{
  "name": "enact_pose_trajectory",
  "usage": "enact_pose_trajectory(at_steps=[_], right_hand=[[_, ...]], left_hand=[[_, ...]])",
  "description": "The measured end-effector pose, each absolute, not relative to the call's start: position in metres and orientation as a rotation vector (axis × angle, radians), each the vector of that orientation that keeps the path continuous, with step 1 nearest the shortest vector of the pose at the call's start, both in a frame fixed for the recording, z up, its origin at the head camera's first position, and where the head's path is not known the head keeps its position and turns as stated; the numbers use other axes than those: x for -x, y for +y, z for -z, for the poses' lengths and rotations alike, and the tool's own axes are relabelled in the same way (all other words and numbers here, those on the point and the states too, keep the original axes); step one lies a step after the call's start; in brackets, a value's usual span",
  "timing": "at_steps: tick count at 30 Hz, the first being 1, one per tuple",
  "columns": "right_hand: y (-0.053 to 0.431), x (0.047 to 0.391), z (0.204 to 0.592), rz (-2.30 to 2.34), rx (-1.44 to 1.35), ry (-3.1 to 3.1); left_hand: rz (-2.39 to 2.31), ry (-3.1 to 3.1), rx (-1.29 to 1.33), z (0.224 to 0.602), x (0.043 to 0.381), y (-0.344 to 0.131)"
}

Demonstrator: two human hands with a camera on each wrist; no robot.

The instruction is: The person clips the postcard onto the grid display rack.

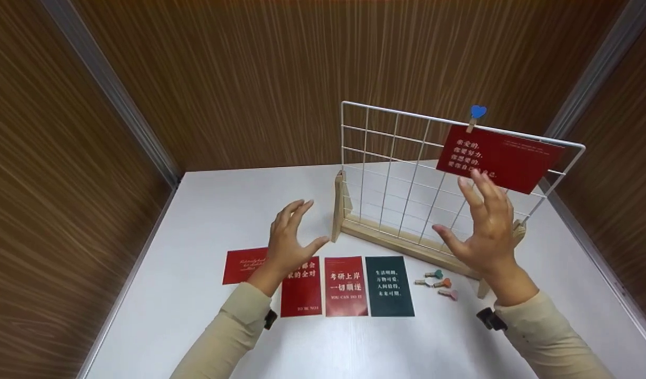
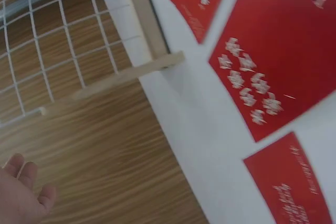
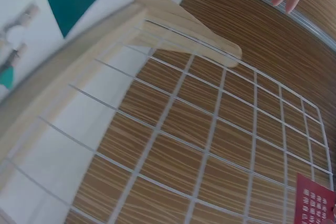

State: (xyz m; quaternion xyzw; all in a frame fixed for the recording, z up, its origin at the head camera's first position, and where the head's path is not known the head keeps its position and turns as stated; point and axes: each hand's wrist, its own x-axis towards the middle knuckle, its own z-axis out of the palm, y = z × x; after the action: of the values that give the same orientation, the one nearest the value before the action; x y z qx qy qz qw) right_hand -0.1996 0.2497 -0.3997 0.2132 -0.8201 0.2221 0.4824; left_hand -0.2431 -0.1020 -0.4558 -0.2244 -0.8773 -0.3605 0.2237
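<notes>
My left hand [image 1: 289, 245] is raised over the red cards with thumb and fingers spread apart, holding nothing. My right hand [image 1: 488, 231] is raised in front of the white wire grid rack [image 1: 401, 152], its fingers spread and its fingertips overlapping the lower edge of a hanging red card [image 1: 504, 158]. A wooden clip with a blue heart [image 1: 478, 111] pins that card near its upper left corner to the rack's top wire. The card hangs tilted, with white lettering facing me.
On the white table [image 1: 238, 210] lie a sideways red card [image 1: 241, 267], two upright red cards [image 1: 301, 297] [image 1: 346, 305] and a dark green card [image 1: 390, 305]. Several small heart clips [image 1: 443, 283] lie right of them. The rack's wooden base [image 1: 391, 242] stands behind; wood-grain panels surround the table.
</notes>
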Motion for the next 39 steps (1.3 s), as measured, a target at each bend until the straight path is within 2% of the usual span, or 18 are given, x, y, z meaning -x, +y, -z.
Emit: enact_pose_trajectory(at_steps=[20, 31, 39], right_hand=[[0.27, 0.18, 0.488, -0.559, -0.544, -2.373], [0.28, 0.176, 0.515, -0.591, -0.487, -2.546], [0.284, 0.169, 0.53, -0.696, -0.45, -2.677]], left_hand=[[1.022, -2.523, 0.406, 0.52, 0.219, -0.174], [1.111, -2.561, 0.25, 0.535, 0.217, -0.203], [1.146, -2.568, 0.248, 0.548, 0.216, -0.219]])
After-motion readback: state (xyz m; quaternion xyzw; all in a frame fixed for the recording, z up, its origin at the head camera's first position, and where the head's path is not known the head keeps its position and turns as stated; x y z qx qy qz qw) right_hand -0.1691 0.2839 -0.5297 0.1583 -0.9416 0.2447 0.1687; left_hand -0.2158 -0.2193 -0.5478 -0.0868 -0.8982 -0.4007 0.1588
